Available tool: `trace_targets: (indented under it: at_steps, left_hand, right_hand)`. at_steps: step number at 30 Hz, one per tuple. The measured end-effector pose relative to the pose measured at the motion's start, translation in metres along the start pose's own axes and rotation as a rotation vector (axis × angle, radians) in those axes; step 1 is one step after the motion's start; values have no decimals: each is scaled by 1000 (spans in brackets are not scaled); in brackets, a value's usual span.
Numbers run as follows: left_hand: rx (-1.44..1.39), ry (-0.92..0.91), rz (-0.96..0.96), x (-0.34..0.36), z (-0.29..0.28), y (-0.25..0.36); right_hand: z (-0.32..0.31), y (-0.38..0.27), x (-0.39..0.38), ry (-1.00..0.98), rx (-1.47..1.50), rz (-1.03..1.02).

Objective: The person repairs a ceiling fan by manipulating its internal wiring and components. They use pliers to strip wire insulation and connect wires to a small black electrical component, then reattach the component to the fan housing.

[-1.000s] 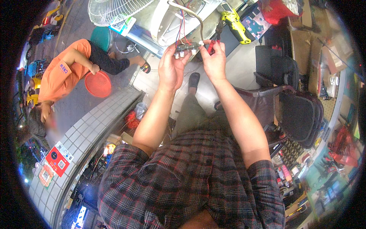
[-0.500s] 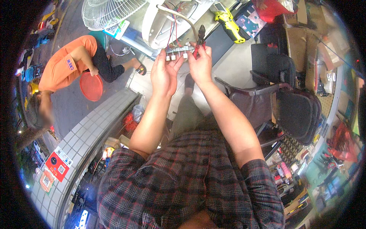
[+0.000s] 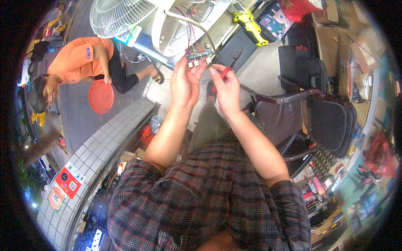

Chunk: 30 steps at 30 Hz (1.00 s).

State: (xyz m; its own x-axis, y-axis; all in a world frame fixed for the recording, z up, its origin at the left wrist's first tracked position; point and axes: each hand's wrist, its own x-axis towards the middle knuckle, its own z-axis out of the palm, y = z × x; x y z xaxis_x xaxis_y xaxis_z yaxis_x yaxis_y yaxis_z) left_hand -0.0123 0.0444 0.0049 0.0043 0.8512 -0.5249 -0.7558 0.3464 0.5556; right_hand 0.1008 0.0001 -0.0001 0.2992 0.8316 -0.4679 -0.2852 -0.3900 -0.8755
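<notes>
My left hand (image 3: pixel 185 82) holds a small switch board (image 3: pixel 199 56) with white push buttons, its fingers curled beneath it. Red, blue and dark wires run from the board up to a white fan housing (image 3: pixel 164 33). My right hand (image 3: pixel 225 90) grips red-handled pliers (image 3: pixel 227 72), their dark jaws angled up and right, a little to the right of the board. A pale cable (image 3: pixel 184 19) arcs from the housing down toward the board.
A white fan grille (image 3: pixel 113 18), yellow power tool (image 3: pixel 250 30) and dark mat (image 3: pixel 236 54) are on the bench. A person (image 3: pixel 77 60) in orange holds a red round object (image 3: pixel 101 98) at left. Dark chairs (image 3: pixel 276 117) stand right; a tiled ledge (image 3: pixel 90 146) runs lower left.
My right hand has moved down and away from the board, the pliers tilting rightward. The board has risen slightly since half a second ago. The person in orange has shifted.
</notes>
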Motion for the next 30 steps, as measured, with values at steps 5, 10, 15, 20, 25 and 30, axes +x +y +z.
trace_targets:
  at_steps: [5,10,15,20,25,30]
  left_hand:
    - [-27,-39,24,3,6,-9]
    - [-127,-131,-27,9,-3,-13]
    - [-121,-198,-28,14,-5,-14]
    - [-101,-200,-42,15,-3,-13]
    - [-108,-182,-42,17,-2,-12]
    - [-164,-190,-88,23,-11,-13]
  right_hand:
    - [-1,13,-4,-46,125,-65]
    - [-45,-23,-44,-421,263,100]
    - [-40,-47,-42,-597,578,617]
    - [-28,-47,-30,-622,746,689]
    - [-17,-54,-26,-615,844,689]
    - [-10,-61,-24,-588,844,716]
